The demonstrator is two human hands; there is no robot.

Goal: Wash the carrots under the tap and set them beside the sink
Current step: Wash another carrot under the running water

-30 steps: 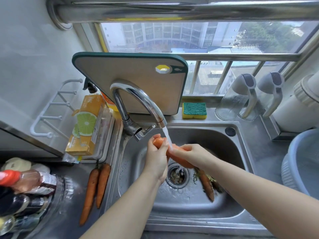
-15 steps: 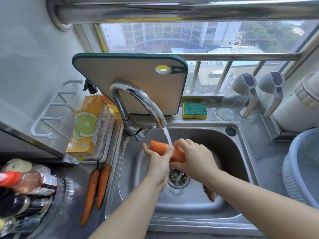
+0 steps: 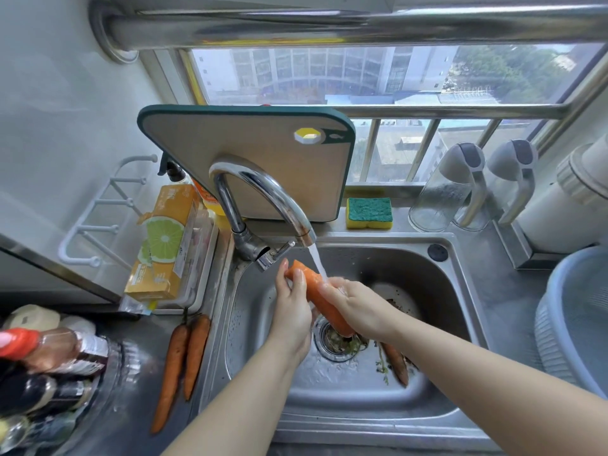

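Note:
An orange carrot (image 3: 316, 292) is held over the steel sink (image 3: 460, 291), slanting from upper left down to the drain. Water from the chrome tap (image 3: 263, 195) runs onto its upper half. My left hand (image 3: 292, 307) grips its thick top end. My right hand (image 3: 358, 307) wraps around its middle. Another carrot (image 3: 396, 362), with bits of green, lies in the basin right of the drain. Two carrots (image 3: 182, 360) rest side by side on the wet counter left of the sink.
A cutting board (image 3: 256, 149) leans behind the tap. A sponge (image 3: 369, 212) sits on the ledge. Two clear jugs (image 3: 450, 192) stand right. A blue basin (image 3: 579, 317) fills the far right. An orange box (image 3: 164, 245) and bottles (image 3: 42, 357) crowd the left.
The carrot has tilted from nearly level to slanting down toward the drain. My right hand has slid along it, uncovering the carrot lying in the basin.

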